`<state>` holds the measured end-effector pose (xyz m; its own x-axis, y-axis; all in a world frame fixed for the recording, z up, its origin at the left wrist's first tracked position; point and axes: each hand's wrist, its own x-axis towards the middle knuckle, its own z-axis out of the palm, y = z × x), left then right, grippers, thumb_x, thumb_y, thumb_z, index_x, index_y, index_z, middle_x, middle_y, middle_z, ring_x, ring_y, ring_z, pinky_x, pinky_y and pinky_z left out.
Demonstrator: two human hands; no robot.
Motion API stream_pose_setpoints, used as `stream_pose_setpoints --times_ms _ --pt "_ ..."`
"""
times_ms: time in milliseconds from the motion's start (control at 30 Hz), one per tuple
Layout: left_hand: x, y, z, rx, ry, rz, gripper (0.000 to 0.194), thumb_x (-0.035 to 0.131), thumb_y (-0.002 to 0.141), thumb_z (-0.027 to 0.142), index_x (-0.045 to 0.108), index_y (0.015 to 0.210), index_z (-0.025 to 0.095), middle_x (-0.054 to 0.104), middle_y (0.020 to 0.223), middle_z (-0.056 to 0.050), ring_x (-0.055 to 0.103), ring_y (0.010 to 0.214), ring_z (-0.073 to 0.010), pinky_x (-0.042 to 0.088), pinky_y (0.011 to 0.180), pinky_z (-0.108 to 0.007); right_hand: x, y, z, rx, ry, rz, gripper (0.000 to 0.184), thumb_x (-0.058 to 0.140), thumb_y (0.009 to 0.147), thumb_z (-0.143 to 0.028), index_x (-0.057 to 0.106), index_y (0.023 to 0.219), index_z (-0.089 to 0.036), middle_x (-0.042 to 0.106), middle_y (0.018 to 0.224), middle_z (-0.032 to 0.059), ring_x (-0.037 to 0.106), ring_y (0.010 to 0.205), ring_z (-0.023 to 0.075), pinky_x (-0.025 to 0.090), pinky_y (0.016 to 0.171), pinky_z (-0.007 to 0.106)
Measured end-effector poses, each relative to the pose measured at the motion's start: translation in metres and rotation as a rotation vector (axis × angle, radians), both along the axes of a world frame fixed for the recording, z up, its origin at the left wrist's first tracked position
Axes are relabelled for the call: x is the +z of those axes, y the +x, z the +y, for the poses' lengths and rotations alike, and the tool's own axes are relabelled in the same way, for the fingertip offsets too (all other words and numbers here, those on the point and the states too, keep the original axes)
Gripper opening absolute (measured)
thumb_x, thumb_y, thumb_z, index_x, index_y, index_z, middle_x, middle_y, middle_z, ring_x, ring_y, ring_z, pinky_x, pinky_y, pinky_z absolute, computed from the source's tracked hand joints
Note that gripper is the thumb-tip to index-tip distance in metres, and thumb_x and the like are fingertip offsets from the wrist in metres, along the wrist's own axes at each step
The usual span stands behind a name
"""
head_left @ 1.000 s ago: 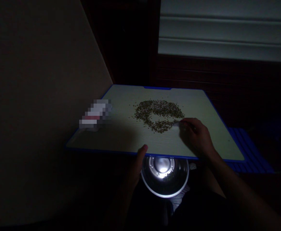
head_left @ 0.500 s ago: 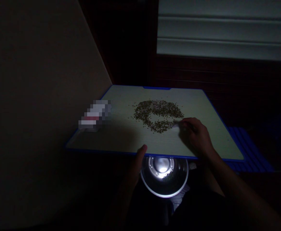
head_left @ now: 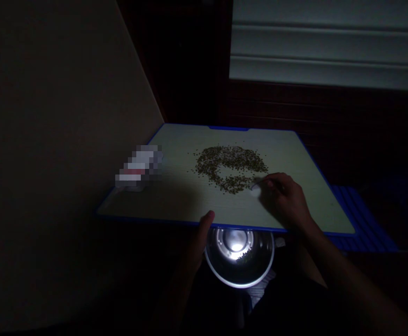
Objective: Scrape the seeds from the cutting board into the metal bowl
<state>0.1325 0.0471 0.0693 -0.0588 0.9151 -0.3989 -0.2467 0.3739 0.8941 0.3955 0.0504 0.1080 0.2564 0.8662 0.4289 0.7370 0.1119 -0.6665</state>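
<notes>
Small brownish-green grains (head_left: 230,161) lie spread in a ring on a pale board (head_left: 176,200) with a blue rim. My right hand (head_left: 287,193) is closed in a pinch on a thin, pale, curved piece (head_left: 254,186), whose kind the dim light hides. Its tip is at the lower right side of the grains. My left hand (head_left: 204,231) is at the board's front edge, its thumb over the rim; the other fingers are lost in the dark. Beside it, below the edge, is a shiny metal bowl (head_left: 238,283) with some grains inside.
A blurred-out white and red object (head_left: 139,168) lies at the board's left side. A pale panel (head_left: 67,116) rises on the left. Behind the board is dark wood with a light slatted panel (head_left: 329,44). Blue striped fabric (head_left: 357,210) shows at the right.
The thin piece in my right hand has tilted, now showing as a narrow curved edge with a pale patch below it. Both hands and the grains stay almost in place.
</notes>
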Motion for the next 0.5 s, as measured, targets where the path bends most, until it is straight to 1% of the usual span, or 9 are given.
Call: stream_pose_setpoints --times_ms 100,300,400,500 --pt "0.000 0.000 -0.001 -0.017 -0.021 -0.016 0.039 0.079 0.079 0.049 0.075 0.108 0.025 0.073 0.126 -0.008 0.057 0.132 -0.0314 0.036 0.117 -0.042 0.003 -0.002 -0.003 0.017 -0.013 0.015 0.020 0.056 0.093 -0.034 0.072 0.097 -0.022 0.073 0.100 0.0084 0.064 0.096 0.0275 0.048 0.086 0.042" --pt "-0.010 -0.002 0.002 -0.072 -0.047 -0.066 0.042 0.077 0.080 0.052 0.074 0.110 0.024 0.072 0.126 -0.009 0.059 0.130 -0.0294 0.037 0.116 -0.041 0.006 -0.007 -0.006 0.071 -0.062 0.114 0.022 0.057 0.093 -0.035 0.073 0.100 -0.021 0.075 0.101 0.0072 0.069 0.093 0.0254 0.051 0.084 0.039" --pt "-0.012 -0.001 0.003 -0.034 -0.009 -0.032 0.040 0.078 0.079 0.050 0.074 0.108 0.025 0.073 0.124 -0.007 0.058 0.131 -0.0286 0.037 0.116 -0.038 0.007 -0.010 -0.008 0.083 -0.104 0.141 0.022 0.058 0.092 -0.034 0.074 0.100 -0.020 0.077 0.102 0.0078 0.070 0.093 0.0254 0.052 0.084 0.038" --pt "-0.012 -0.001 0.003 -0.065 -0.034 -0.071 0.044 0.078 0.079 0.052 0.073 0.109 0.021 0.072 0.126 -0.010 0.058 0.131 -0.0296 0.039 0.114 -0.038 0.009 -0.012 -0.009 0.113 -0.120 0.161 0.024 0.059 0.092 -0.034 0.075 0.102 -0.020 0.077 0.103 0.0081 0.071 0.094 0.0254 0.053 0.084 0.038"
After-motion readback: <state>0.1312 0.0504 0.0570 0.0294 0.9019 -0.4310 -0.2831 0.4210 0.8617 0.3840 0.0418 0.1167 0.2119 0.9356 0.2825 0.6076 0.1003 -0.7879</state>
